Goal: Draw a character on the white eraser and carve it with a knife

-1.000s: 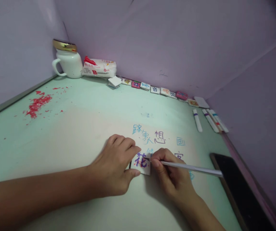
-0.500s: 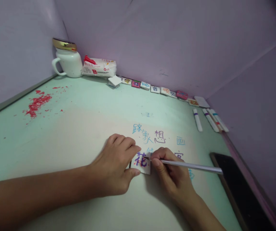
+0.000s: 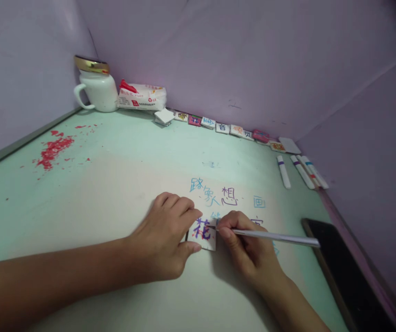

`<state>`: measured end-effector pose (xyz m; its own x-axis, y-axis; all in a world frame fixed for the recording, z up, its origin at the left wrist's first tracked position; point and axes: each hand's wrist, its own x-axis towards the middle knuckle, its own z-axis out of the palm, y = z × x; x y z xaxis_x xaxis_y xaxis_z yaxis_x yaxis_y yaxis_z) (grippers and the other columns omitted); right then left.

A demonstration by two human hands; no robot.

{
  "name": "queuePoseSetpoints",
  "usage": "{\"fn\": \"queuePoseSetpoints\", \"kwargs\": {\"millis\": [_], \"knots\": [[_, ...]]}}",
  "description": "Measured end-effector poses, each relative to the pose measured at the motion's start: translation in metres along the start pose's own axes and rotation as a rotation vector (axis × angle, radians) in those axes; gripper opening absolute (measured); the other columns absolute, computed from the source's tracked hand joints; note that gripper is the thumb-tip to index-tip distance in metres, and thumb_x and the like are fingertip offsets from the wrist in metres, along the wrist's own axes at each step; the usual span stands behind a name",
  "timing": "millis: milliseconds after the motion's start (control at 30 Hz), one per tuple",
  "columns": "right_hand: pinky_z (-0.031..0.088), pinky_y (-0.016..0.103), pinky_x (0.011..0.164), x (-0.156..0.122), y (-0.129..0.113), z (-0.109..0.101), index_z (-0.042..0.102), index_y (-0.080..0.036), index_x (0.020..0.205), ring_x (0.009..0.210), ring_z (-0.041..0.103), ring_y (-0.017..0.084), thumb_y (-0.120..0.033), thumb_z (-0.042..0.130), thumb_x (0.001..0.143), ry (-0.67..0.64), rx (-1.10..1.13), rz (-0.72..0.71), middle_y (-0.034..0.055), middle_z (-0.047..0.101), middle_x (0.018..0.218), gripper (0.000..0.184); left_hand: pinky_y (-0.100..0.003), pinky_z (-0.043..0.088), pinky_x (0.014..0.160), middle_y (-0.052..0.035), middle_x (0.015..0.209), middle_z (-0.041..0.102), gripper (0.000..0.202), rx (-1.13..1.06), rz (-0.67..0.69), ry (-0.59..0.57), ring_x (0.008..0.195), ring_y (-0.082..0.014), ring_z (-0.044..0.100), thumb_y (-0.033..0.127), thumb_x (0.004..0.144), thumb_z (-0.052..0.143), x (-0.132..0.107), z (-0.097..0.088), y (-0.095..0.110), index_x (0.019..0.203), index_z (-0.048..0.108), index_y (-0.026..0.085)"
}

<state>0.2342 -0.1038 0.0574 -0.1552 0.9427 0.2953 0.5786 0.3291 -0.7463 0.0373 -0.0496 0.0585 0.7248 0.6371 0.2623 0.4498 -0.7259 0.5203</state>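
Note:
A small white square block (image 3: pixel 209 240) lies flat on the table, bearing a purple written character with reddish marks around it. My left hand (image 3: pixel 170 230) grips its left side, forefinger at the upper edge and thumb at the lower. In a pen-like pinch, my right hand (image 3: pixel 249 249) holds a slim silver carving tool (image 3: pixel 277 236), its handle slanting out to the right. The tool's thin dark tip is at the right part of the purple character. The left edge of the block is partly hidden by my left fingers.
Blue and purple characters mark the table (image 3: pixel 115 193). Red crumbs (image 3: pixel 55 150) lie at left. At the back stand a white mug (image 3: pixel 103 92), a tissue pack (image 3: pixel 142 97) and several lettered blocks (image 3: pixel 222 128). Several markers (image 3: pixel 283 173) and a dark phone (image 3: pixel 346 272) are at right.
My right hand and the tool tip have shifted very slightly, with the tip still at the character. My left hand and the block stay in place.

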Motion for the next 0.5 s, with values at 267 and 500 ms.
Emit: {"fn": "queuePoseSetpoints", "kwargs": {"millis": [267, 500], "knots": [[0.033, 0.024, 0.049, -0.0010, 0.0012, 0.0001, 0.054, -0.020, 0.079, 0.054, 0.044, 0.010, -0.023, 0.046, 0.091, 0.015, 0.051, 0.057, -0.0028, 0.051, 0.064, 0.015, -0.048, 0.035, 0.088, -0.0097, 0.100, 0.056, 0.030, 0.005, -0.001, 0.015, 0.091, -0.0263, 0.048, 0.024, 0.077, 0.056, -0.0004, 0.0002, -0.0003, 0.106, 0.056, 0.017], [0.035, 0.024, 0.051, -0.0009, 0.0081, 0.0041, 0.055, -0.021, 0.082, 0.057, 0.045, 0.011, -0.029, 0.045, 0.094, 0.144, 0.186, 0.189, -0.0028, 0.049, 0.066, 0.018, -0.047, 0.034, 0.087, -0.0094, 0.099, 0.056, 0.031, -0.017, 0.005, 0.008, 0.089, -0.0254, 0.048, 0.022, 0.076, 0.055, -0.0005, 0.0001, -0.0004, 0.107, 0.056, 0.017]]}}
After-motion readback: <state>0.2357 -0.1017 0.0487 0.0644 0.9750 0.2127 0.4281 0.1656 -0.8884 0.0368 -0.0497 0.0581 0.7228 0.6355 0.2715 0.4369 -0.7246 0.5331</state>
